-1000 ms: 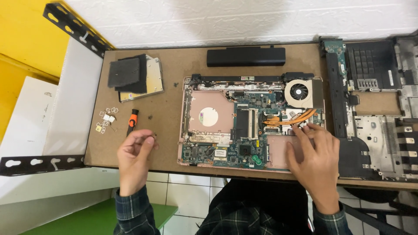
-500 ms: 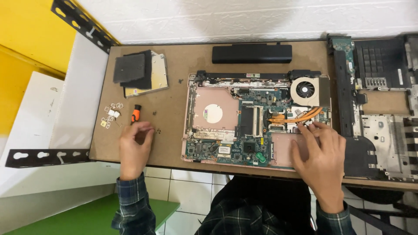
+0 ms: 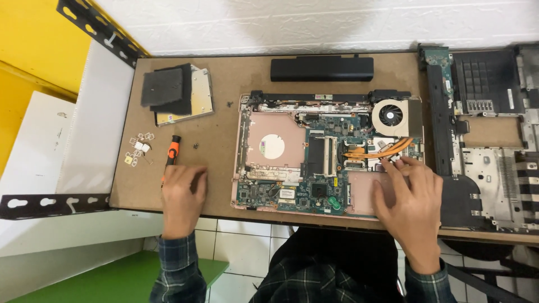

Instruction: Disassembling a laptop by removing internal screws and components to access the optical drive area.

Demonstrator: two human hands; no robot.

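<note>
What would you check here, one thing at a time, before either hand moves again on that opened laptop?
1. Left hand at the orange-handled screwdriver: ok, resting over its lower end; grip cannot tell.
2. Right hand at the copper heat pipe: ok, fingertips beside it.
3. Battery off the laptop base: ok, lying apart at the back.
4. Loose screws clear of the board: ok, on the table.
5. Fan unfastened: cannot tell.

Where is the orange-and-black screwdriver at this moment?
In the head view, the screwdriver lies on the left part of the brown table, just above the left hand, between the small white clips and the opened laptop.
</note>
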